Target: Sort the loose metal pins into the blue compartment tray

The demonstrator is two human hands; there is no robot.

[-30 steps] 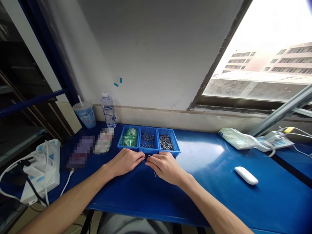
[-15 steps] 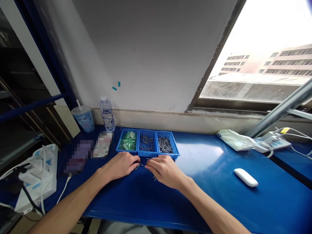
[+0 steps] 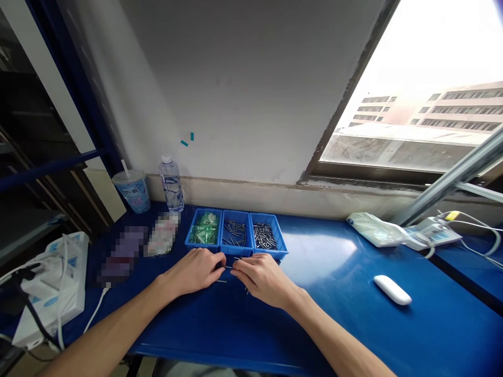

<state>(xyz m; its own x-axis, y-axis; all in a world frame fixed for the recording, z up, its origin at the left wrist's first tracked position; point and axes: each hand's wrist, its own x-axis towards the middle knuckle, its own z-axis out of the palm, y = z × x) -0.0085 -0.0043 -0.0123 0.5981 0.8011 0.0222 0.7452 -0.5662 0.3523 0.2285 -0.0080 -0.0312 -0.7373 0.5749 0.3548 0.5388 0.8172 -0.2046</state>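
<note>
My left hand (image 3: pixel 199 269) is closed in a pinch on one end of a thin metal screw (image 3: pixel 228 267), held level just above the blue table. The fingertips of my right hand (image 3: pixel 262 275) are closed at the screw's other end. More thin metal pieces stick out past the right fingers, partly hidden by them. Below the left fingertips a loose screw (image 3: pixel 221 281) lies on the table. Just beyond the hands, three blue bins stand side by side: a left bin (image 3: pixel 189 241) with green packets, a middle bin (image 3: pixel 236 250) with scattered screws, and a right bin (image 3: pixel 283 245) with a denser pile of metal pieces.
Behind the bins stand a water bottle (image 3: pixel 172 186) and a lidded cup (image 3: pixel 133 192). Power strips with cables (image 3: pixel 74 277) lie at far left. A white oval case (image 3: pixel 392 289), a soft packet (image 3: pixel 375 229) and a metal strut (image 3: pixel 444 180) are to the right.
A screw now spans level between both hands' fingertips, and a loose one shows on the table under the left fingers. The view has shifted slightly.
</note>
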